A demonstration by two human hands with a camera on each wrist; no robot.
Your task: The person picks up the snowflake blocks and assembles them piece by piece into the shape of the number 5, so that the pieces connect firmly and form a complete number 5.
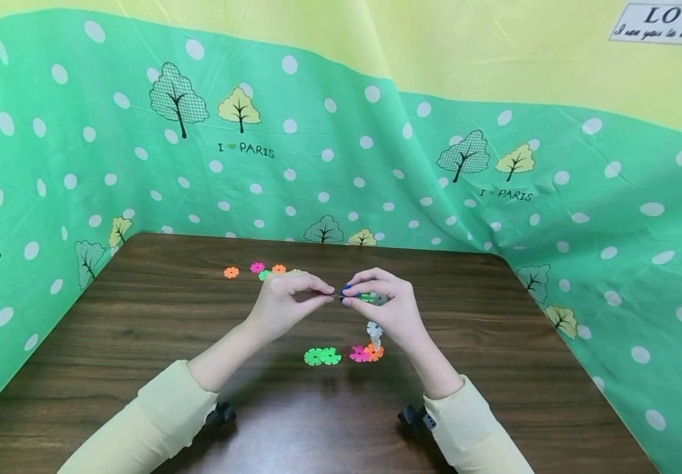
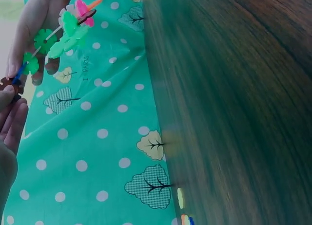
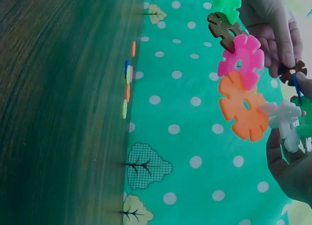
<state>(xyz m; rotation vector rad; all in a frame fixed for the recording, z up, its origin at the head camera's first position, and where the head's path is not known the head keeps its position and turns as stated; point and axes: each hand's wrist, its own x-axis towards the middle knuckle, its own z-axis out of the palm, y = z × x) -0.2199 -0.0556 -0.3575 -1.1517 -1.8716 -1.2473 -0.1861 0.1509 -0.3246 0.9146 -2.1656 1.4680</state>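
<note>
My left hand [image 1: 284, 303] pinches a small brown notched plastic disc [image 3: 291, 78], a snowflake-style building piece, between thumb and fingertips. Facing it, my right hand [image 1: 393, 309] pinches a blue notched disc [image 1: 345, 291] at the end of a chain of linked discs. The brown disc's edge meets the blue one; whether they are slotted together I cannot tell. From the right hand the chain runs through green and white pieces [image 1: 374, 329] to an orange disc [image 3: 243, 108], a pink disc [image 3: 242, 62], a brown one [image 3: 224, 30] and green discs [image 1: 322, 356].
Farther back on the dark wooden table [image 1: 157, 368] lie several loose discs, among them an orange one [image 1: 231, 272] and a pink one [image 1: 257, 267]; the left hand partly covers this group. A green dotted cloth [image 1: 329, 164] hangs around the table's back and sides.
</note>
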